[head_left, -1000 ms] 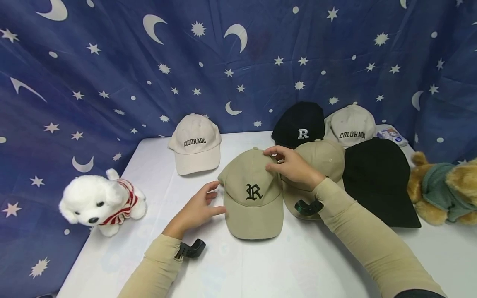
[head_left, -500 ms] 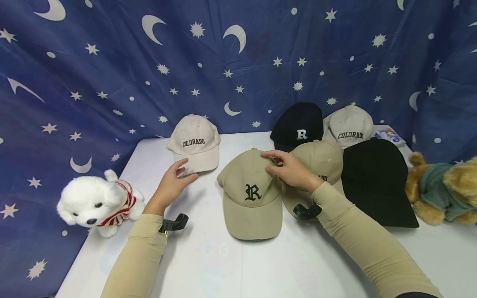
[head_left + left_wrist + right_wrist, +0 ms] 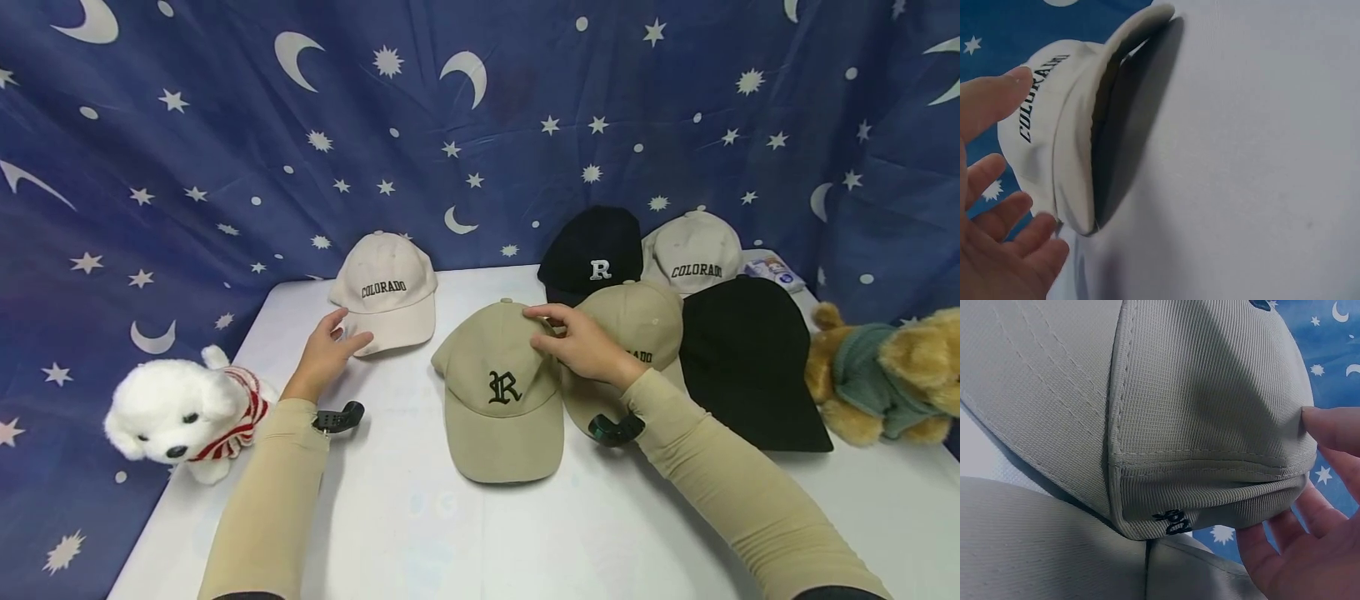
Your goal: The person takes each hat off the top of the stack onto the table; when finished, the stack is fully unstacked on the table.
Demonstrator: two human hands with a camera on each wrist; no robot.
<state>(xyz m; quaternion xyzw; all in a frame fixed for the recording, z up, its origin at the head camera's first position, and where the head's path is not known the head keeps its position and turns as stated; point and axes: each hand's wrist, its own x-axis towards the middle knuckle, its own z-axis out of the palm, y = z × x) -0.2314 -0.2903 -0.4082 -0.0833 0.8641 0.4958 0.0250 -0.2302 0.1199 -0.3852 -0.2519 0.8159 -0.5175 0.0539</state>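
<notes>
My right hand (image 3: 588, 343) holds the back right side of a khaki baseball cap (image 3: 502, 437) with a black letter R, which sits at the middle of the table. In the right wrist view its thumb lies against the crown (image 3: 1216, 394) and the other fingers curl at the rear rim. To the left, my left hand (image 3: 324, 358) is beside a cream baseball cap (image 3: 386, 275) lettered COLORADO, its fingers spread and loosely bent. The left wrist view has thumb and fingers near the cap's brim (image 3: 1075, 181), with nothing gripped.
Right of the R cap, partly behind my right hand, lies another khaki cap (image 3: 641, 321). Near it are a black R cap (image 3: 592, 250), a pale COLORADO cap (image 3: 693, 246) and a large black cap (image 3: 742, 358). A white plush dog (image 3: 176, 408) and a brown plush bear (image 3: 862, 375) flank them.
My left hand has left the khaki R cap's left side and moved left and back to the cream cap. My right hand stays at the khaki cap. The view has shifted slightly.
</notes>
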